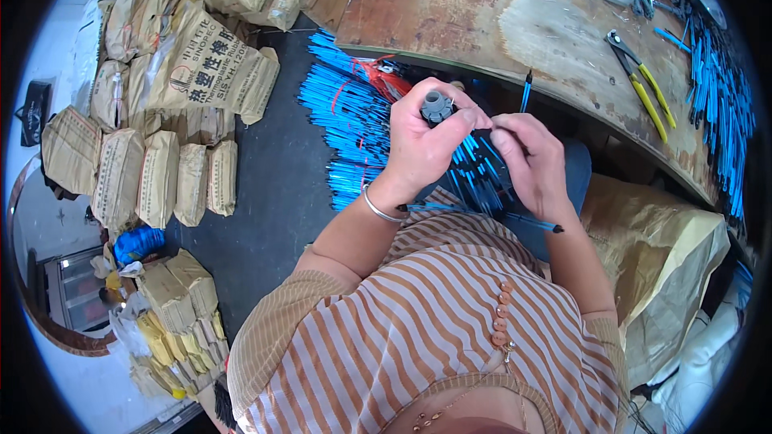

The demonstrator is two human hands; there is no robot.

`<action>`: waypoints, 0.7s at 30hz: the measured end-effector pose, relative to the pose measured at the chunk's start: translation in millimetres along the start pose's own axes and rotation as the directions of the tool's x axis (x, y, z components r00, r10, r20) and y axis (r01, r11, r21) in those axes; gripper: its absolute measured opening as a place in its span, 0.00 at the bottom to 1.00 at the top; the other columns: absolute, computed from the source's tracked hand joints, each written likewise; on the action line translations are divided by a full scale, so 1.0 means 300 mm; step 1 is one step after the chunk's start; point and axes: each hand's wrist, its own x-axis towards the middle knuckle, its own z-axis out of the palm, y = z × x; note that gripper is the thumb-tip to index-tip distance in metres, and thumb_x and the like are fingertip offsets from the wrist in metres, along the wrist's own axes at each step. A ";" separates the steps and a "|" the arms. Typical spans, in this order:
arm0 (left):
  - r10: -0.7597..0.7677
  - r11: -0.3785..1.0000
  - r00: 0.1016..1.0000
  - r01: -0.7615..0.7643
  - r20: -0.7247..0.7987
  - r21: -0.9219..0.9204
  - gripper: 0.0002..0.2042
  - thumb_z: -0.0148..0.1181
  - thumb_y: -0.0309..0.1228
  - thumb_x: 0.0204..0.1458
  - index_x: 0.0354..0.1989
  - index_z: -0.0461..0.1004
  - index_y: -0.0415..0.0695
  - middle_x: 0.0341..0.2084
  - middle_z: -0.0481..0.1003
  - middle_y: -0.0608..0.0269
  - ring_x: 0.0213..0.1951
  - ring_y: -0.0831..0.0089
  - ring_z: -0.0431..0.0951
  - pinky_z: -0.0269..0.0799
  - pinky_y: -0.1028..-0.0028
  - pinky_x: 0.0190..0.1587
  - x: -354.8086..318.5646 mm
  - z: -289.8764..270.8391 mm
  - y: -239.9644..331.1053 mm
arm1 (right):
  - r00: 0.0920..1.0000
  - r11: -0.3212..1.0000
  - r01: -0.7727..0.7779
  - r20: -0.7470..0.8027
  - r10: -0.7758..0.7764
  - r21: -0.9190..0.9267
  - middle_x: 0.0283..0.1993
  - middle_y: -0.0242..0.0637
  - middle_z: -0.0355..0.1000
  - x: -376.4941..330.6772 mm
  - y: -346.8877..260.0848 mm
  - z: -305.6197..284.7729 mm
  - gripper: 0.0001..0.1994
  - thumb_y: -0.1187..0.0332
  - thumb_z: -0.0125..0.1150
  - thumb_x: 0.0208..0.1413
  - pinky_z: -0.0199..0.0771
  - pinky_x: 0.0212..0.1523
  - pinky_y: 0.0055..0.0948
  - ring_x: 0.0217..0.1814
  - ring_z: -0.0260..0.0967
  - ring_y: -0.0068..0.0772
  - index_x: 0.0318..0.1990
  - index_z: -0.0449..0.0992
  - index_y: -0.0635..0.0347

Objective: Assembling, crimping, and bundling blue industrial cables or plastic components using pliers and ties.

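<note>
Centrally, left hand point(426, 141) clenched around grey fitting point(437, 105), right hand point(531, 161) pinching beside it, just below curved table point(515, 24) edge, blue rods point(346, 124) crowding floor.

Blue rods point(346, 124), striped shirt point(418, 313)

Small item pinched between the hands point(474, 149), hidden by fingertips point(503, 138); gray fitting point(435, 106) half-covered.

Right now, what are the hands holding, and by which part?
The left hand grips a small grey tube-shaped piece around its lower body. The right hand pinches something at its fingertips, too hidden to tell.
</note>
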 end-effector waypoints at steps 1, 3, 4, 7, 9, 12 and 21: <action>0.018 1.000 0.999 -0.018 0.035 0.000 0.04 0.50 0.16 0.45 0.28 0.67 0.38 0.23 0.73 0.55 0.24 0.66 0.74 0.72 0.74 0.32 0.004 -0.004 -0.002 | 0.999 0.998 -0.051 0.010 0.050 0.049 0.30 0.38 0.70 -0.008 0.018 -0.005 0.06 0.78 0.60 0.46 0.68 0.30 0.26 0.28 0.67 0.36 0.34 0.74 0.64; 0.032 0.999 0.997 -0.032 0.074 -0.009 0.04 0.50 0.16 0.44 0.28 0.67 0.38 0.23 0.73 0.55 0.23 0.67 0.74 0.71 0.74 0.32 0.008 -0.009 -0.007 | 0.994 0.990 -0.108 0.019 0.106 0.090 0.30 0.37 0.71 -0.017 0.023 -0.008 0.06 0.78 0.60 0.46 0.68 0.30 0.26 0.28 0.67 0.36 0.34 0.75 0.64; 0.013 1.000 0.997 -0.012 0.072 -0.016 0.04 0.51 0.16 0.44 0.28 0.67 0.38 0.23 0.73 0.55 0.23 0.67 0.74 0.71 0.74 0.31 0.011 -0.008 -0.008 | 0.996 0.997 -0.083 -0.012 0.083 0.005 0.30 0.37 0.71 -0.022 0.014 0.000 0.06 0.78 0.60 0.46 0.68 0.30 0.26 0.28 0.67 0.36 0.34 0.75 0.64; -0.040 0.998 0.996 0.042 0.074 -0.038 0.05 0.51 0.16 0.44 0.28 0.66 0.39 0.22 0.73 0.55 0.23 0.67 0.73 0.70 0.74 0.30 0.019 -0.001 -0.006 | 0.996 0.966 -0.018 -0.091 -0.005 -0.256 0.30 0.36 0.72 -0.031 -0.015 0.014 0.07 0.78 0.61 0.45 0.68 0.32 0.25 0.30 0.67 0.34 0.34 0.75 0.63; -0.037 0.996 0.993 0.045 0.110 -0.071 0.05 0.52 0.16 0.44 0.28 0.67 0.39 0.22 0.73 0.57 0.23 0.69 0.73 0.70 0.75 0.30 0.017 0.002 0.002 | 0.999 0.971 -0.023 -0.027 0.017 -0.237 0.30 0.36 0.72 -0.026 -0.021 -0.013 0.07 0.78 0.61 0.45 0.67 0.32 0.25 0.29 0.67 0.33 0.34 0.75 0.63; -0.020 0.987 0.980 0.051 0.197 -0.151 0.05 0.53 0.16 0.43 0.28 0.67 0.39 0.20 0.73 0.61 0.22 0.75 0.72 0.68 0.80 0.29 0.027 0.022 -0.001 | 0.981 0.986 -0.046 0.180 0.075 -0.160 0.30 0.35 0.72 -0.003 -0.012 -0.110 0.06 0.79 0.60 0.46 0.66 0.31 0.25 0.28 0.66 0.30 0.34 0.76 0.64; -0.132 0.984 0.822 0.177 0.553 -0.029 0.08 0.55 0.18 0.43 0.34 0.70 0.39 0.20 0.74 0.63 0.21 0.76 0.71 0.66 0.80 0.28 0.102 0.125 0.071 | 0.965 0.205 -0.243 -0.258 -0.051 -0.948 0.44 0.40 0.72 0.097 0.241 -0.697 0.18 0.64 0.60 0.52 0.67 0.43 0.29 0.39 0.68 0.34 0.50 0.71 0.59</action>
